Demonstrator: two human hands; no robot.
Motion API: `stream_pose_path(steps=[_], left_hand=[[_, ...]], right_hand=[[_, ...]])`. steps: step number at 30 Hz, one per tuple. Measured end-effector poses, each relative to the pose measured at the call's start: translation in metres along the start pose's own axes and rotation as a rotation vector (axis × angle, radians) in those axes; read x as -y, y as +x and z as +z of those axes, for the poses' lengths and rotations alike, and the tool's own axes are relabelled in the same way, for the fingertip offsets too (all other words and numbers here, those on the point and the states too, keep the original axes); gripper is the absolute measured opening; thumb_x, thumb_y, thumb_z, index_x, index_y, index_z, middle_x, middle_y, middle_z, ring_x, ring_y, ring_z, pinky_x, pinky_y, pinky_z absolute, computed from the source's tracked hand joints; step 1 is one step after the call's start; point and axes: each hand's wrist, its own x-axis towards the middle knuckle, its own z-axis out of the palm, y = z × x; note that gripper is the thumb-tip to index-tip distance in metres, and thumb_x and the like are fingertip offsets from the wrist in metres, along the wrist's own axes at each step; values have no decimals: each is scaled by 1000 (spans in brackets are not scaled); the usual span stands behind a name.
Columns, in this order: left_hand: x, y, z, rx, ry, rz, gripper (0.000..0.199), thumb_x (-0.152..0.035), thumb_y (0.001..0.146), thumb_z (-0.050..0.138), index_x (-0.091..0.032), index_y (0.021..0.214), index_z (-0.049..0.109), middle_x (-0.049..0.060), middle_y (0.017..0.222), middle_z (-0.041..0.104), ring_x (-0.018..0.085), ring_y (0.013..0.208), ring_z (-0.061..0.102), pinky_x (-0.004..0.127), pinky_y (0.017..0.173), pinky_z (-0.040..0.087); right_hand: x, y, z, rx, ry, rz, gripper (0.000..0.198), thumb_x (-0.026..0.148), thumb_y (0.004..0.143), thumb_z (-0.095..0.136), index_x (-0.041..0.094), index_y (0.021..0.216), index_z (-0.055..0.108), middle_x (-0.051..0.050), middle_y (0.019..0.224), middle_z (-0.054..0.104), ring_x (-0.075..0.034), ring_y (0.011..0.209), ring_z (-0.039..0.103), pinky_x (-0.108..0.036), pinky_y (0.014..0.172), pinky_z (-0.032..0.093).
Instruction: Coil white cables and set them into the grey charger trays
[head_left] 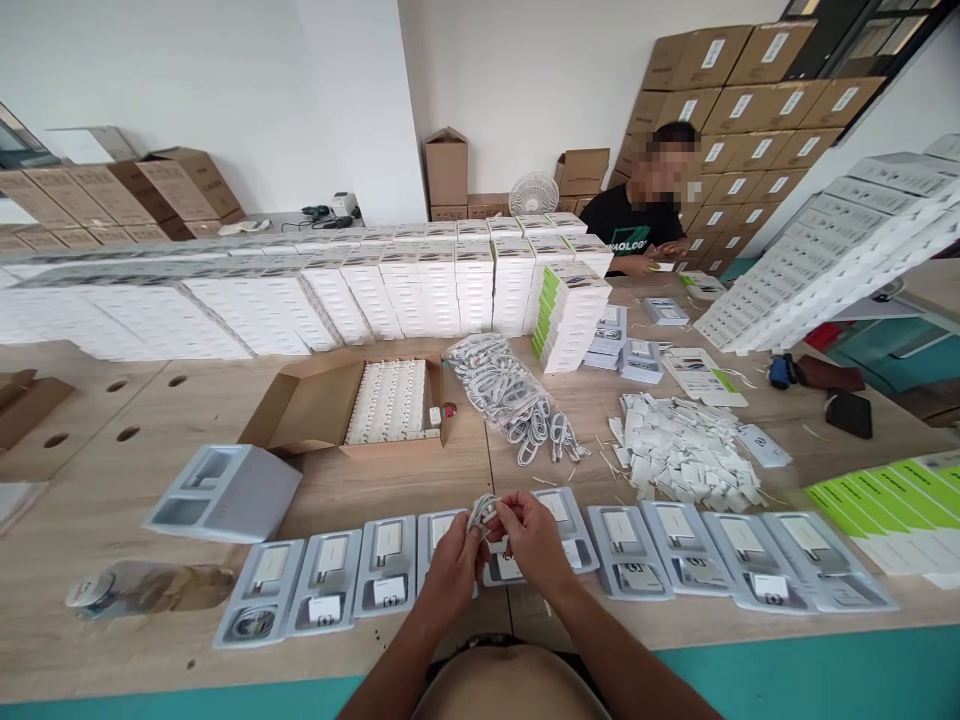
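Observation:
My left hand (451,560) is closed round a coiled white cable (482,513), held above the row of trays. My right hand (531,530) pinches the same coil from the other side, fingers bent. Beneath my hands lie grey plastic trays, partly hidden by them; one tray (581,515) shows just right of my right hand. Most trays hold a white charger block (388,540) and a small white card or piece (390,592). The leftmost tray (225,625) has a coiled cable (253,622) in its lower compartment.
A bag of cables (502,385) lies ahead, beside an open carton (300,405) of white adapters. Stacked trays (247,490) and a bottle (150,588) stand left. Right are a heap of white cards (682,450) and green-white boxes (892,500). A co-worker (637,225) sits beyond stacked boxes.

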Motion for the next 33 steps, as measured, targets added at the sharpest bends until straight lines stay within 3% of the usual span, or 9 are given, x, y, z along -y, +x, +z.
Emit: stream_pose_path(steps=[3, 8, 12, 14, 16, 18, 21, 27, 33], left_hand=[[-3, -2, 0, -21, 93, 34, 30, -50, 93, 41, -23, 91, 52, -3, 65, 54, 15, 55, 45, 26, 54, 32], [-5, -5, -1, -15, 184, 74, 21, -39, 94, 39, -23, 92, 52, -2, 70, 54, 15, 61, 44, 26, 57, 32], [-13, -5, -2, 40, 61, 36, 20, -38, 93, 40, -21, 90, 50, -3, 69, 50, 13, 59, 42, 25, 55, 33], [-17, -3, -3, 62, -2, 35, 22, -41, 93, 43, -20, 89, 50, -4, 68, 47, 12, 57, 40, 24, 53, 33], [-19, -1, -4, 100, -58, 10, 23, -42, 92, 45, -20, 90, 49, -5, 67, 47, 10, 55, 38, 23, 51, 31], [-18, 0, -6, 166, -111, -33, 24, -43, 92, 46, -19, 93, 49, -4, 68, 49, 9, 53, 39, 22, 49, 29], [-13, 3, -9, 197, -83, -46, 27, -45, 92, 44, -19, 93, 50, -1, 73, 56, 9, 53, 44, 22, 48, 31], [-9, 4, -11, 33, 307, 42, 35, -49, 94, 38, -20, 83, 54, 0, 70, 64, 14, 56, 58, 25, 53, 39], [-25, 2, -13, -50, 361, 78, 38, -49, 94, 37, -20, 79, 55, -3, 60, 62, 12, 48, 57, 22, 50, 40]], right_hand=[[3, 3, -3, 60, 3, 23, 26, 46, 85, 55, 20, 82, 56, -5, 71, 71, -20, 58, 69, -24, 40, 45], [8, 8, -12, 227, 84, 182, 27, 44, 78, 59, 17, 76, 56, -1, 62, 68, -16, 50, 64, -20, 39, 38], [11, 6, -11, 90, -246, -63, 20, 35, 79, 60, 19, 68, 59, 0, 61, 64, -14, 55, 59, -25, 54, 44], [10, 7, -10, -47, -345, -209, 13, 32, 76, 65, 19, 76, 63, -1, 75, 66, -16, 67, 60, -28, 66, 47], [8, 10, -10, -80, -270, -228, 28, 31, 72, 69, 19, 97, 63, -4, 93, 67, -17, 75, 61, -31, 73, 49], [4, 15, -12, 58, -102, -139, 39, 32, 73, 68, 18, 109, 60, -5, 95, 68, -17, 73, 61, -32, 70, 51], [-2, 17, -14, 245, 46, -60, 27, 33, 79, 62, 16, 99, 65, -4, 81, 69, -16, 66, 60, -30, 63, 50], [-7, 9, -9, 147, 120, -36, 28, 28, 74, 67, 16, 100, 65, -2, 79, 67, -15, 67, 58, -28, 64, 48], [7, -5, -15, 249, 232, 51, 24, 31, 75, 70, 15, 93, 66, 3, 67, 57, -8, 52, 42, -23, 49, 33]])
